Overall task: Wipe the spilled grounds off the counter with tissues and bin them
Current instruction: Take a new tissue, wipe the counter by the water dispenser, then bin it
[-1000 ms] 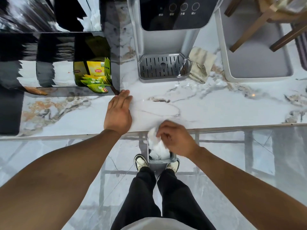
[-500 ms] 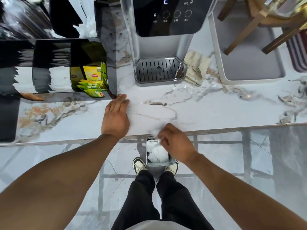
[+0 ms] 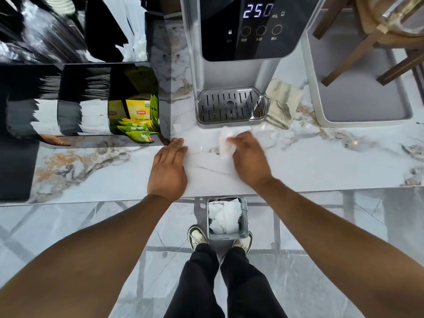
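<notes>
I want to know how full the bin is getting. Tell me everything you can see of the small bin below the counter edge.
The bin is a small, rectangular, open-topped container with thin walls that look like grey metal or plastic. It stands upright on the floor just in front of the counter edge, between the person's shoes. Crumpled white tissues fill most of it, nearly to the rim. Neither hand touches it.
</notes>
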A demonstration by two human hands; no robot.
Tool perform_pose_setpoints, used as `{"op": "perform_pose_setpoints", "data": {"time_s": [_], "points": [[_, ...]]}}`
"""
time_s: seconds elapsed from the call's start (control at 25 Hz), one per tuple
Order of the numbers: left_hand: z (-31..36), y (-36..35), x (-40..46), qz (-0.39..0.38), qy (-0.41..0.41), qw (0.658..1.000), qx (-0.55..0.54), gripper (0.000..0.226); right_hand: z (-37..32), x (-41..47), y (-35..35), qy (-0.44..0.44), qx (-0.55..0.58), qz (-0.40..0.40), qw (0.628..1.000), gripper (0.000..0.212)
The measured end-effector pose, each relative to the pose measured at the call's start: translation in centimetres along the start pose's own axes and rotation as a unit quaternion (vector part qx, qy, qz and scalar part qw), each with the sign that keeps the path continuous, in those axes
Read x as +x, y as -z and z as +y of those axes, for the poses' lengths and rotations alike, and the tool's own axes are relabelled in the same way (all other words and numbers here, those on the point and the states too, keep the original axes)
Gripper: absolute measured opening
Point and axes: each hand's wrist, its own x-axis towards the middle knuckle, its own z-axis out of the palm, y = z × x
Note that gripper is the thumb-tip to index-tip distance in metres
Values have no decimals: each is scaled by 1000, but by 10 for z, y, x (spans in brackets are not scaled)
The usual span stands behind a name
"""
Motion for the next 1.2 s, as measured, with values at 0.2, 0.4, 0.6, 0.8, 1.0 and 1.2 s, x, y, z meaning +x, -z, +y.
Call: {"op": "perform_pose_setpoints", "data": {"time_s": [0.2, 0.4, 0.6, 0.8, 1.0, 1.2], "points": [[-4, -1, 0, 2, -1, 1000, -5, 53, 14, -6, 9, -26, -10, 63, 998, 42], [-3, 1, 0, -1, -7, 1000, -8, 52, 0, 12, -6, -88, -22, 80, 993, 50], [-3, 2, 0, 4, -9, 1000, -16, 50, -21, -18, -26, 155, 49, -43, 986, 47], [-3, 3, -2, -3, -7, 1000, -16, 51, -3, -71, -12, 192, 99, -172, 961, 39], [-1, -1, -2, -2, 0, 1000, -18, 50, -4, -99, -11, 142, 62, -112, 982, 31], [12, -6, -14, 8, 39, 993, -115, 35, -22, -77, -17, -18, 206, 39, 978, 32]]}}
